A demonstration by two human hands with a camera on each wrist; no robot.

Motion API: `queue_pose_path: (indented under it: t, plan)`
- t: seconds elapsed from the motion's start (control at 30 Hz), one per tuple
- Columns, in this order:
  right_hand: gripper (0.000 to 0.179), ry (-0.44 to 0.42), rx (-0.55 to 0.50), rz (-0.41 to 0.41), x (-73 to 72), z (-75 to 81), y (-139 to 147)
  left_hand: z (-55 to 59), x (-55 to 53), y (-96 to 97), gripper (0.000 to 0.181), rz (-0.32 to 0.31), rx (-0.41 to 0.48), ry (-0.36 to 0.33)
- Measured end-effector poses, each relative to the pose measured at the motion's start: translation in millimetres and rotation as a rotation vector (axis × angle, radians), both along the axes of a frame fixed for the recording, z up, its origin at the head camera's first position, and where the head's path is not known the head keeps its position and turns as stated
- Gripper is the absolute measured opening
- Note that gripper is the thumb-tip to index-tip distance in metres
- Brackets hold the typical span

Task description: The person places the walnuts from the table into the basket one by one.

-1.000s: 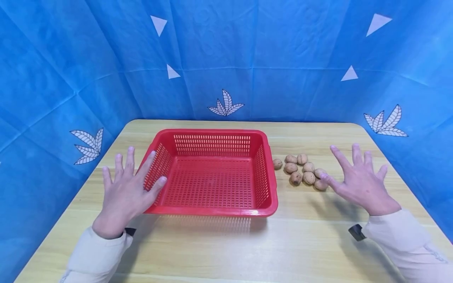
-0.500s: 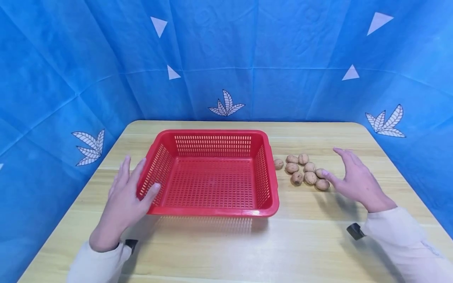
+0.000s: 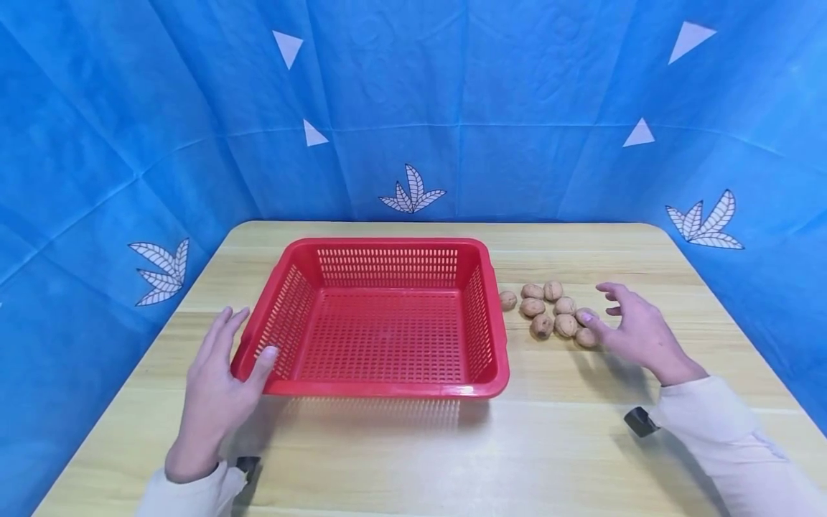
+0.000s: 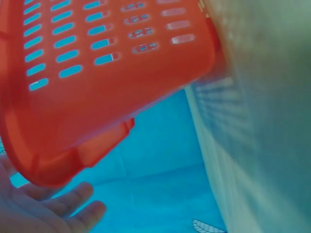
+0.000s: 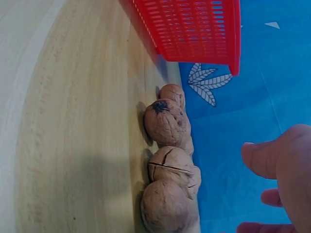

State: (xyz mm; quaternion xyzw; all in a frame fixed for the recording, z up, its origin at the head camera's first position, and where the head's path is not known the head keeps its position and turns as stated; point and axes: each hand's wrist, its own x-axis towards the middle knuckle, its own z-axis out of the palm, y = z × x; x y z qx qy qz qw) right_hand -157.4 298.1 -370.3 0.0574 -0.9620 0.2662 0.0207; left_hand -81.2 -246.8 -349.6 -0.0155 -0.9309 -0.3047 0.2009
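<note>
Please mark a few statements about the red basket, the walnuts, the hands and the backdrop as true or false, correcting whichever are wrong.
1. The walnuts lie on the table, outside the red basket. True.
2. The red basket is filled to its rim with walnuts. False: no walnut shows inside it.
3. The right hand is nearer to the walnuts than the left hand. True.
4. The left hand grips a walnut. False: it holds no walnut and is beside the red basket.
5. The backdrop is plain green. False: it is blue, with white triangles and leaf prints.
</note>
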Motion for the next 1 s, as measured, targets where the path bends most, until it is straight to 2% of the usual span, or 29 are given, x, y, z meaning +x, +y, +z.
queue_pose_path:
  t: [0.17, 0.43, 0.63, 1.0]
  plan:
    - [0.068, -0.037, 0.008, 0.006, 1.4, -5.0, -0.8, -5.9, 1.0, 0.2, 0.071, 0.012, 0.036, -0.016]
    - [0.062, -0.011, 0.043, 0.034, 0.6, -11.2, -0.7, -16.6, 5.3, -1.4, 0.069, 0.046, 0.074, -0.018]
    - [0.058, -0.043, 0.052, 0.053, -1.9, -13.7, -2.5, -23.5, 6.4, -1.2, 0.069, 0.02, 0.088, -0.013]
    - [0.045, -0.079, 0.048, 0.079, -1.7, -15.9, -3.1, -23.8, 5.2, -0.1, 0.07, -0.02, 0.077, -0.028]
